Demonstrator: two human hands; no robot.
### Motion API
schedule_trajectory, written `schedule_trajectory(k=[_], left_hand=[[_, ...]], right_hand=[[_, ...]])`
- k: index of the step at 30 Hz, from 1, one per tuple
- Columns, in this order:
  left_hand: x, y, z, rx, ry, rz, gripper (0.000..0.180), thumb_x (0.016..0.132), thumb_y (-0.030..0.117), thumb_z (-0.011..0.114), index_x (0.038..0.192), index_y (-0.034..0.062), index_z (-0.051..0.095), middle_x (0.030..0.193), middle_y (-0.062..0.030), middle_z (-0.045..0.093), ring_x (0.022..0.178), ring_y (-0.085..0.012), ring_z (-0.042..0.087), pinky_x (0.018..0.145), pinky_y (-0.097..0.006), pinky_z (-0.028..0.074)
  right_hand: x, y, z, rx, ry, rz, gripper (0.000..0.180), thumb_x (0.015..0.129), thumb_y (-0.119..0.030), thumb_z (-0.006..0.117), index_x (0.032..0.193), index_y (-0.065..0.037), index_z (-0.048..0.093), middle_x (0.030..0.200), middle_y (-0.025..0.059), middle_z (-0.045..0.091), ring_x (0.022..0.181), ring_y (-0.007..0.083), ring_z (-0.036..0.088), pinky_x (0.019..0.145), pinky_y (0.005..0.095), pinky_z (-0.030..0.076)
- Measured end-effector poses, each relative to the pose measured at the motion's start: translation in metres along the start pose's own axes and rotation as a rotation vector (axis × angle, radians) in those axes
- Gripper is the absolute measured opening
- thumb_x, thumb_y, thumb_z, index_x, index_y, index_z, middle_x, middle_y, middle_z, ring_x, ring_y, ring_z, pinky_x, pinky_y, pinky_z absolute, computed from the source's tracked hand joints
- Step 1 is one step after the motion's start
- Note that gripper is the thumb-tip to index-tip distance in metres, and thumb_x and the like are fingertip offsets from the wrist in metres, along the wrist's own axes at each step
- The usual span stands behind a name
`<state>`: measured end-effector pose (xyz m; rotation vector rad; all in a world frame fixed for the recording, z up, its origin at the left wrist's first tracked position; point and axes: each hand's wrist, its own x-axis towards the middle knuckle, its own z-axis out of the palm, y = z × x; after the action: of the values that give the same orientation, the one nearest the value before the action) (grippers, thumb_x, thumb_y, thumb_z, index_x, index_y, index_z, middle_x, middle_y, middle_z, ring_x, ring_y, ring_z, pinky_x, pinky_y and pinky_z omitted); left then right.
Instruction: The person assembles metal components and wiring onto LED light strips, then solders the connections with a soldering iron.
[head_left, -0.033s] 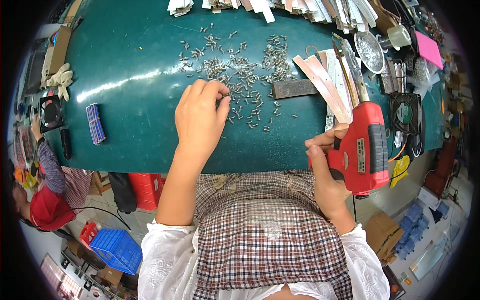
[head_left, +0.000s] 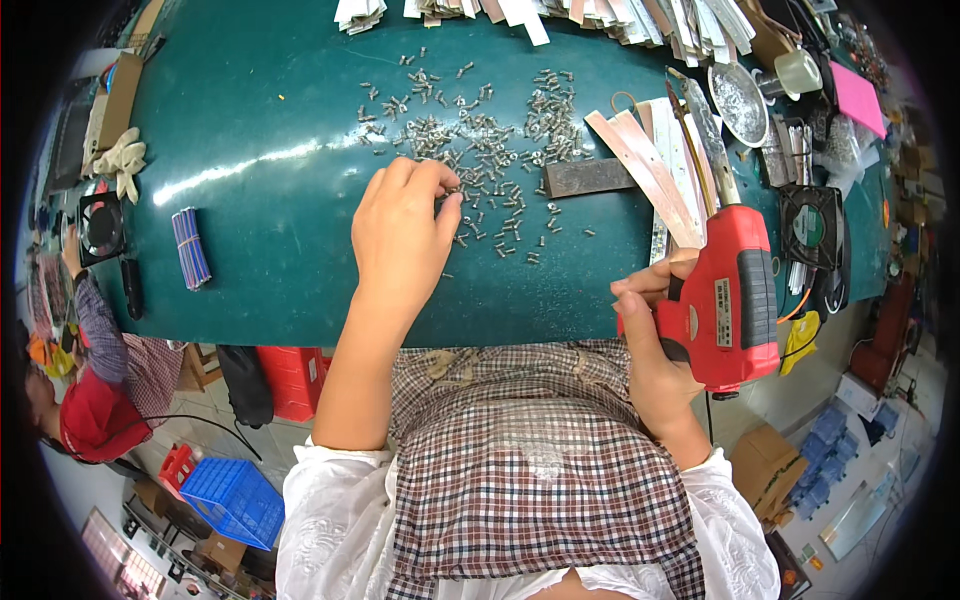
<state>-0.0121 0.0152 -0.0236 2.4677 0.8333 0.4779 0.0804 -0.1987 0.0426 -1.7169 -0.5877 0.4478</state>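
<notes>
My left hand (head_left: 400,225) reaches over the near left side of a pile of small silvery metal parts (head_left: 490,140), shaped like short screws or connectors. Its thumb and forefinger are closed around what looks like one of those parts, mostly hidden by the fingertips. In my right hand (head_left: 660,350) is a red and black soldering gun (head_left: 735,300), held at the right near the table's edge with its tip pointing away from me. Beyond the gun lie flat pale strips (head_left: 650,175) and a dark rectangular bar (head_left: 590,178).
The green table (head_left: 290,270) also bears a tied bundle of purple-blue sticks or wires (head_left: 191,248), a small fan (head_left: 812,228), a metal strainer or dish (head_left: 740,104) and stacked strips (head_left: 600,15) at the back. Another person (head_left: 95,400) sits at the left. A blue crate (head_left: 235,502) stands below.
</notes>
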Motion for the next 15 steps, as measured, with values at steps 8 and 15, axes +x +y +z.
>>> schedule_trajectory(k=[8,15], left_hand=[[0.011,-0.007,-0.006,0.064,-0.022,-0.021,0.012,0.076,0.008,0.072,0.085,0.0059,0.063,0.080,-0.0038,0.063,0.075,-0.0181,0.062,0.069,-0.031,0.049],[0.017,-0.002,-0.016,-0.172,0.072,-0.224,0.013,0.079,0.008,0.071,0.089,0.0037,0.065,0.077,-0.0031,0.066,0.066,-0.0120,0.060,0.062,-0.025,0.048]], right_hand=[[0.002,-0.007,0.004,-0.010,0.072,-0.066,0.037,0.084,0.009,0.063,0.114,0.000,0.044,0.104,0.0100,0.050,0.084,0.0185,0.065,0.066,0.0285,0.056],[0.000,0.001,-0.003,-0.025,0.014,-0.002,0.038,0.084,0.009,0.064,0.115,0.000,0.043,0.107,0.0097,0.048,0.084,0.0186,0.065,0.066,0.0286,0.056]])
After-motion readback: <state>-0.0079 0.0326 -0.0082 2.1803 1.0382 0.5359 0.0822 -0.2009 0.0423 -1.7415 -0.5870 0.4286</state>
